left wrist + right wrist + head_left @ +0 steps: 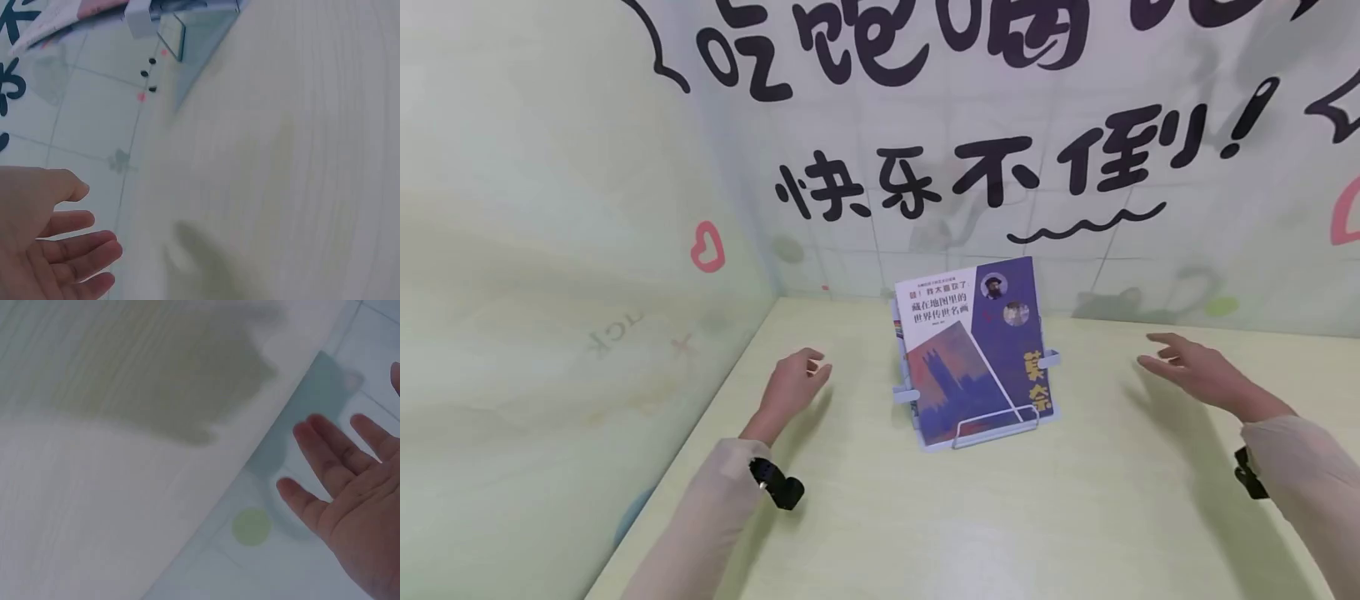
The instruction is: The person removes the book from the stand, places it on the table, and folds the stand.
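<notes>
A book (955, 367) with a white and purple cover leans back on a pale book stand (992, 434) in the middle of the table. Side clips and a wire bar at the bottom front touch its cover. To the left of the stand, my left hand (792, 385) hovers over the table with relaxed, slightly bent fingers and holds nothing. On the other side, farther from the book, my right hand (1206, 375) is also raised with fingers loosely extended. Its palm (369, 519) shows bare in the right wrist view. Part of the stand (206, 50) appears at the top of the left wrist view.
The pale wooden table (865, 517) meets a printed wall covering (850, 267) behind the stand. Another light wall (550, 333) runs along the left edge. Each wrist carries a small black camera (778, 485).
</notes>
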Demonstrator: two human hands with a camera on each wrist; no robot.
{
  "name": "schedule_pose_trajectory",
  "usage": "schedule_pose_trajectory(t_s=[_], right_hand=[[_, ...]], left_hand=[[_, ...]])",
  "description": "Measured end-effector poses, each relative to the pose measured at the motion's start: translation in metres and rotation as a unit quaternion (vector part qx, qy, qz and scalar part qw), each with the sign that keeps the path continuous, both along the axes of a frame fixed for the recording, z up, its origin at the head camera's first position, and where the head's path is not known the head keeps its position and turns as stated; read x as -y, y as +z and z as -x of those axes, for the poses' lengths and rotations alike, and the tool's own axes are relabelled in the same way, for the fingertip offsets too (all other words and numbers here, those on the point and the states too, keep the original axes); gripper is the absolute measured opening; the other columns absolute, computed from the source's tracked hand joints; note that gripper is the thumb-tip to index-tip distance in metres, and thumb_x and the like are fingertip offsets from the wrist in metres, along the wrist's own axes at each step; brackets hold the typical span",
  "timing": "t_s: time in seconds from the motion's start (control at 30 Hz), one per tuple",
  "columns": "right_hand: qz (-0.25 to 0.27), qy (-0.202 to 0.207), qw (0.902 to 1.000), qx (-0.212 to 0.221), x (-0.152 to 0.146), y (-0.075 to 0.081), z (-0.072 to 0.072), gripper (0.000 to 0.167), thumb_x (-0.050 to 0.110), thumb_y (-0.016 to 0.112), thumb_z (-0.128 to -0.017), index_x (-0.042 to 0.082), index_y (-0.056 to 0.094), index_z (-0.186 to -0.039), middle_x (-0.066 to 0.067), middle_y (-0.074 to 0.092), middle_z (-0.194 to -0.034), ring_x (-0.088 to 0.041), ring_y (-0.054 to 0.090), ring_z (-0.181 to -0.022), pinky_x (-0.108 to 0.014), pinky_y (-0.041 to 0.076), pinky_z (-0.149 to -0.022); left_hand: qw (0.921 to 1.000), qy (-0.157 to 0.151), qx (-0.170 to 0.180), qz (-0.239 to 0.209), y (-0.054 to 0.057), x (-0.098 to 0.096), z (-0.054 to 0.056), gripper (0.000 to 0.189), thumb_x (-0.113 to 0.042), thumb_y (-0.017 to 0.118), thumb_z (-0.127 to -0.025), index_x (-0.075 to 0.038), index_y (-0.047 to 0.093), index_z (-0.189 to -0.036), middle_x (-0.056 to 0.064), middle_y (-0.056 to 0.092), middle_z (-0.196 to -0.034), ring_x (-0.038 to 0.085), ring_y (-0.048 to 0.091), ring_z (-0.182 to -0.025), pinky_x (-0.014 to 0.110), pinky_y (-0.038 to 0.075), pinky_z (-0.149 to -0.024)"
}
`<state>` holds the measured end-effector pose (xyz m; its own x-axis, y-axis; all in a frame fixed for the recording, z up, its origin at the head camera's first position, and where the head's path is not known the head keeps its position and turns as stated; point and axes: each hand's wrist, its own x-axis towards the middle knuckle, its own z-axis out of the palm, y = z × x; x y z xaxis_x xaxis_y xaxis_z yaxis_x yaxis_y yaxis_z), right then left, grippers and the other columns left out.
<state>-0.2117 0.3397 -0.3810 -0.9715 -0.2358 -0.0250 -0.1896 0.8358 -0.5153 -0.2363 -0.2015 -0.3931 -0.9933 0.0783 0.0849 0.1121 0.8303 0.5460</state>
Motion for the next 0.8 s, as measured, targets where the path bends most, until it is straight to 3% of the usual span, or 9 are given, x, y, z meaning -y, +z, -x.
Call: schedule_pose_trajectory(t_s=[0.13, 0.37, 0.57, 0.8], right_hand=[[0.022, 0.031, 0.9992, -0.011, 0.024, 0.008, 0.005, 0.049, 0.028, 0.048, -0.095, -0.01, 0.045, -0.126, -0.031, 0.057, -0.107, -0.046, 0.054, -0.098, -0.052, 0.047, -0.076], [0.066, 0.045, 0.9957, -0.047, 0.074, 0.018, 0.018, 0.039, 0.024, 0.053, -0.094, -0.007, 0.056, -0.116, -0.021, 0.063, -0.099, -0.037, 0.059, -0.093, -0.049, 0.048, -0.078], [0.107, 0.05, 0.9917, -0.051, 0.105, 0.021, 0.029, 0.037, 0.024, 0.057, -0.092, -0.007, 0.059, -0.112, -0.02, 0.065, -0.096, -0.035, 0.061, -0.09, -0.048, 0.049, -0.077], [0.126, 0.029, 0.9902, -0.051, 0.115, 0.015, 0.036, 0.031, 0.02, 0.059, -0.09, -0.007, 0.061, -0.105, -0.017, 0.066, -0.09, -0.031, 0.063, -0.085, -0.043, 0.049, -0.075]], left_hand=[[0.9951, -0.014, -0.011, -0.098, 0.012, -0.027, -0.007, 0.025, -0.017, 0.057, -0.09, 0.0, 0.063, -0.107, 0.011, 0.065, -0.088, 0.023, 0.061, -0.08, 0.033, 0.051, -0.066], [0.9701, -0.027, -0.001, -0.241, 0.027, -0.073, -0.019, 0.016, -0.014, 0.061, -0.088, -0.002, 0.066, -0.097, 0.011, 0.066, -0.081, 0.025, 0.063, -0.074, 0.026, 0.05, -0.059], [0.963, -0.019, -0.004, -0.269, 0.024, -0.093, -0.023, 0.016, -0.014, 0.062, -0.086, -0.001, 0.066, -0.095, 0.007, 0.064, -0.078, 0.03, 0.063, -0.074, 0.026, 0.049, -0.056], [0.9639, -0.019, 0.002, -0.265, 0.022, -0.101, -0.023, 0.018, -0.011, 0.062, -0.082, 0.0, 0.067, -0.095, 0.007, 0.066, -0.078, 0.018, 0.061, -0.069, 0.025, 0.049, -0.057]])
